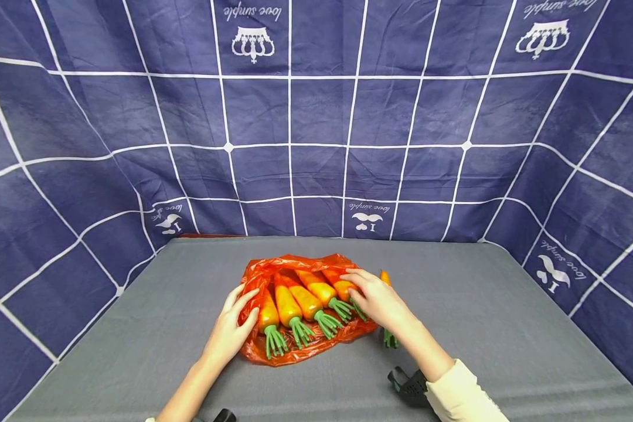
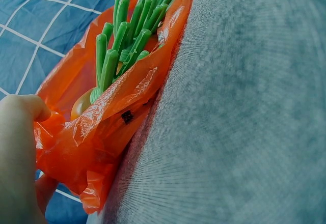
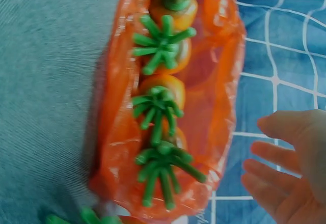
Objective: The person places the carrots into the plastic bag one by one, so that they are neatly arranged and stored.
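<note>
An orange-red plastic bag (image 1: 282,358) lies spread open on the table. Several toy carrots (image 1: 306,302) rest side by side in it, their green tops toward the person. At the bag's left side, my left hand (image 1: 229,328) holds the plastic edge; the left wrist view shows the bag (image 2: 76,152) between thumb and fingers. Over the right side of the bag, my right hand (image 1: 377,299) has its fingers apart. In the right wrist view this right hand (image 3: 290,168) is beside the bag with nothing between its fingers.
One more toy carrot (image 1: 390,338) lies outside the bag on the right, partly hidden by the right forearm. The grey tabletop (image 1: 480,316) reaches back to a blue curtain (image 1: 322,170) with white grid lines, which also hangs along both sides.
</note>
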Demonstrator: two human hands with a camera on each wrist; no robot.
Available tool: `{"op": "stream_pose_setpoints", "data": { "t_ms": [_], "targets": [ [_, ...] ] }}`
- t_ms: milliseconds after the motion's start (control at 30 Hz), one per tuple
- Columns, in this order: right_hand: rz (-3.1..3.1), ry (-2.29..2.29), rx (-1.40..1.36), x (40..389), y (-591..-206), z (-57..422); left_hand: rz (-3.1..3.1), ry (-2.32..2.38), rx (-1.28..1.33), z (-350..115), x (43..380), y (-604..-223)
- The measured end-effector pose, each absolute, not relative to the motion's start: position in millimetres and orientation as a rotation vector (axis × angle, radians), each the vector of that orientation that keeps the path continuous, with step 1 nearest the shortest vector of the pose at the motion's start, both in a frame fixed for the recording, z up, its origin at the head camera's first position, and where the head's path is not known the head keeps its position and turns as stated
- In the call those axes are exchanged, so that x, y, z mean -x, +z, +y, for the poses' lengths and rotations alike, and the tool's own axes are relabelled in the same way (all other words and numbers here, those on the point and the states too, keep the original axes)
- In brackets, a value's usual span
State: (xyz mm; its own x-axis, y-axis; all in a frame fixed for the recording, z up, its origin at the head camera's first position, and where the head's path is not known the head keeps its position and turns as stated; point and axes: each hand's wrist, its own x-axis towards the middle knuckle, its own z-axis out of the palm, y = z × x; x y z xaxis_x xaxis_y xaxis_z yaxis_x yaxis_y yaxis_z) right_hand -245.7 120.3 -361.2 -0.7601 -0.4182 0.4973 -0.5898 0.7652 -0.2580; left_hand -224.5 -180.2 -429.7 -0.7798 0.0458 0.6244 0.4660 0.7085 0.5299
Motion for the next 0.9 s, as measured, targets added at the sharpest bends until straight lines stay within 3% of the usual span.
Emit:
{"op": "stream_pose_setpoints", "data": {
  "t_ms": [400, 900],
  "targets": [
    [-2.408, 0.658, -0.636, 231, -351, 149, -2.33, -0.949, 0.394, -181, 224, -430],
    [-2.518, 0.628, -0.525, 221, -378, 182, -2.335, -0.957, 0.392, -180, 224, -429]
  ]
}}
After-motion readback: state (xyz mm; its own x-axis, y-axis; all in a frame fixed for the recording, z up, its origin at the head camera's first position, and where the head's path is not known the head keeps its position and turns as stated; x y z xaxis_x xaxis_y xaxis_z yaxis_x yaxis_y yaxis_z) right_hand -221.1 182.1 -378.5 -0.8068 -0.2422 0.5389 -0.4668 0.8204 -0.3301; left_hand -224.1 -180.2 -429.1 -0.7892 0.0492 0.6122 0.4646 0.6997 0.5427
